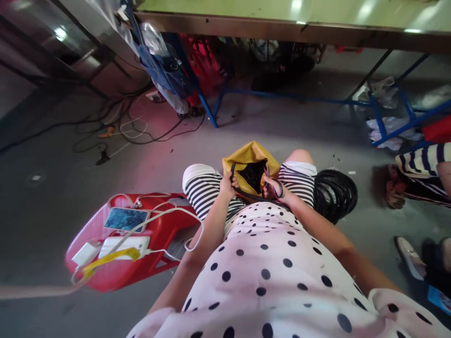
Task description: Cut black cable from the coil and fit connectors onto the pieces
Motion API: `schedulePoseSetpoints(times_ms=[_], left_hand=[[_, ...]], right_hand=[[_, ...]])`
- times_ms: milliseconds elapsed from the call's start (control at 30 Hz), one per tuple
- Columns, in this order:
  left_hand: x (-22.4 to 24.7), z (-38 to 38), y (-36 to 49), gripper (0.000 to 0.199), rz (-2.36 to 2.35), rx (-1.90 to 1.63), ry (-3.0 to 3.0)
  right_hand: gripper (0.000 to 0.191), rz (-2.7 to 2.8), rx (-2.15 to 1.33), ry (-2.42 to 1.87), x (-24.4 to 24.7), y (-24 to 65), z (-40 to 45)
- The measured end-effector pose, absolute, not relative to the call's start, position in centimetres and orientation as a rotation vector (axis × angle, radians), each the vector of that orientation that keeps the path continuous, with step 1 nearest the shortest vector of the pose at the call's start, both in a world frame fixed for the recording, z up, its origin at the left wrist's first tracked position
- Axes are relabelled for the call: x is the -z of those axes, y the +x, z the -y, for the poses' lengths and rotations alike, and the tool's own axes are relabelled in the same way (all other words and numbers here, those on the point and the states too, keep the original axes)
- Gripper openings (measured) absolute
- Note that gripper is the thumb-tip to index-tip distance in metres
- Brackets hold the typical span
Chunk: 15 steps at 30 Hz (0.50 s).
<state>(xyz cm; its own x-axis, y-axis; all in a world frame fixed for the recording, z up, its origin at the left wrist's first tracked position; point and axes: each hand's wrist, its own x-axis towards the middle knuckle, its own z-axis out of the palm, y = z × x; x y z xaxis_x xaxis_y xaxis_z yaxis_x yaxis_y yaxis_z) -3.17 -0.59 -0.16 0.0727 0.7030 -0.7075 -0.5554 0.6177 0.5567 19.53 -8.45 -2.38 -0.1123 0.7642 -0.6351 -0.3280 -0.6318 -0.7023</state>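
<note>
Between my knees stands a yellow sack [229, 164], its mouth open, with dark black pieces [254, 174] inside that I cannot make out singly. At the left rim of the sack, my left hand [229, 184] is closed round a black rubber-like strip [233, 170], whose end sticks up above the fingers. My right hand [273, 188] grips a pair of scissors [278, 188] by the dark handles, blades pointing up over the sack's right side. The strip seems to run across my lap below the sack. A coil of black tubing or cord [334, 195] lies beside my right knee.
On my left, a red stool [120, 277] carries a phone [127, 219], a white power bank [125, 246] and cables. Ahead is a table [225, 21] on blue legs. Cords [130, 126] tangle on the floor. Another person's leg [423, 185] is at the right.
</note>
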Motion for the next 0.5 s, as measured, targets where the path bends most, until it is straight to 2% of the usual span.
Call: schedulePoseSetpoints(times_ms=[133,233,367,500], left_hand=[[-0.2,1.5,-2.5,0.022,-1.195,-0.781,0.394],[-0.2,2.1,-2.2,0.029,-1.129,-0.672,0.544],[0.0,2.4,-2.0,0.039,-1.119,-0.668,0.609],[0.3,2.4,-1.6,0.033,-1.197,-0.705,0.638]], right_hand=[[0.061,0.511,-1.773,-1.363,2.5,19.8,9.0],[0.064,0.635,-1.719,-1.403,2.9,19.8,8.9],[0.062,0.847,-1.613,-1.510,3.5,19.6,9.0],[0.061,1.007,-1.537,-1.677,3.6,19.2,8.1]])
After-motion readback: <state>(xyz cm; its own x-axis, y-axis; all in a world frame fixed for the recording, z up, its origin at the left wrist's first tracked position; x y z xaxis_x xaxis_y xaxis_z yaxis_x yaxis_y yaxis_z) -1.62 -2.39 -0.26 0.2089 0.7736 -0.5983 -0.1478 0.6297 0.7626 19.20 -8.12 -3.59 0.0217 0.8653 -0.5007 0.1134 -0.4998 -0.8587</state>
